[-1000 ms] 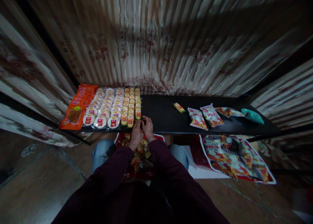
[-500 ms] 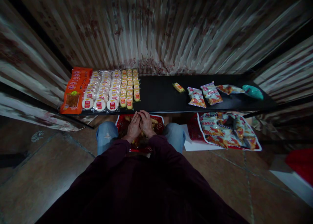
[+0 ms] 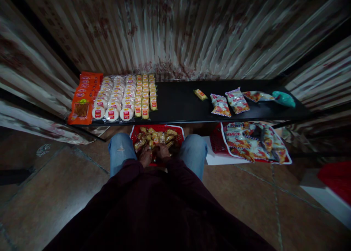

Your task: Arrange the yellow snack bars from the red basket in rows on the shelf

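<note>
Between my knees stands a red basket (image 3: 179,130) filled with small snack cakes in clear yellow wrappers (image 3: 155,137). My left hand (image 3: 145,157) reaches into its near side, fingers curled down among the packets. Close beside it, my right hand (image 3: 163,152) is also low in the basket with bent fingers. Dim light and the packets hide what either hand grips. On the black shelf (image 3: 175,102) ahead, matching yellow packets (image 3: 145,97) lie in columns, beside rows of round white wrapped cakes (image 3: 112,99). One yellow packet (image 3: 200,94) lies apart, right of centre.
Orange snack bags (image 3: 82,101) lie at the shelf's left end. Chip-like bags (image 3: 220,104) and a teal bag (image 3: 284,98) lie on its right. Below, a second red basket (image 3: 216,141) with a white rim holds similar bags. Striped curtains (image 3: 175,31) surround the shelf.
Both hands have drawn back towards me and lower into the basket, coming apart slightly. More of the yellow packets now shows. The goods on the shelf keep their places.
</note>
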`<state>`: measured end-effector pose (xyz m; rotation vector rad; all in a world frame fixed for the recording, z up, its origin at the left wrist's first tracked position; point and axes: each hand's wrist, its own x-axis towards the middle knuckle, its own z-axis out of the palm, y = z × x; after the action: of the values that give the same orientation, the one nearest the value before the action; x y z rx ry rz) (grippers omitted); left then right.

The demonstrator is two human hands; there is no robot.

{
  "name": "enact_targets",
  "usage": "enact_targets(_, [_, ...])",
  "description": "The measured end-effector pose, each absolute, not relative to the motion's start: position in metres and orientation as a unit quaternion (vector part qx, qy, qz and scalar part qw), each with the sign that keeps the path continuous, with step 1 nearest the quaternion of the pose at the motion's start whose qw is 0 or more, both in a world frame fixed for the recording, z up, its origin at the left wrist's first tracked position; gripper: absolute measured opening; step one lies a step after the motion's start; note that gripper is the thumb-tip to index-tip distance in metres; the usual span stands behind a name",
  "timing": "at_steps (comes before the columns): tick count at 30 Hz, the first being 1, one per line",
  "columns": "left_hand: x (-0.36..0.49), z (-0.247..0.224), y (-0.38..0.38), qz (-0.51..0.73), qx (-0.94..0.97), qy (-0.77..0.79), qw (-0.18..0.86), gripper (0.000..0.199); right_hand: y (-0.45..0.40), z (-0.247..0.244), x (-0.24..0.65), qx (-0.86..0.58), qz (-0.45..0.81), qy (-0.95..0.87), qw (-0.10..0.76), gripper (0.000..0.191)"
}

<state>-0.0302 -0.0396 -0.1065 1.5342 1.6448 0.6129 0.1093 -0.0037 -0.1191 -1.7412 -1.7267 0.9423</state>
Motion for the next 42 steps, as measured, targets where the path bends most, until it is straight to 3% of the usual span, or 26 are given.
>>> enact_targets(5, [-0.032, -0.103, -0.035, 0.25, 0.569, 0.67, 0.406, 0.022, -0.002, -0.121, 0.11, -0.649, 0.373, -0.608, 0.263, 0.029])
enact_targets(14, [-0.037, -0.108, -0.023, 0.369, 0.347, 0.711, 0.489, 0.016, 0.004, -0.129, 0.112, -0.621, 0.512, -0.431, 0.409, 0.018])
enact_targets(23, [-0.036, -0.11, -0.024, 0.434, 0.254, 0.65, 0.57, 0.029, 0.0, -0.131, 0.107, -0.536, 0.633, -0.412, 0.377, 0.027])
enact_targets(42, [-0.023, -0.097, -0.014, 0.437, 0.254, 0.648, 0.57, 0.034, 0.0, -0.118, 0.108, -0.513, 0.645, -0.355, 0.442, 0.025])
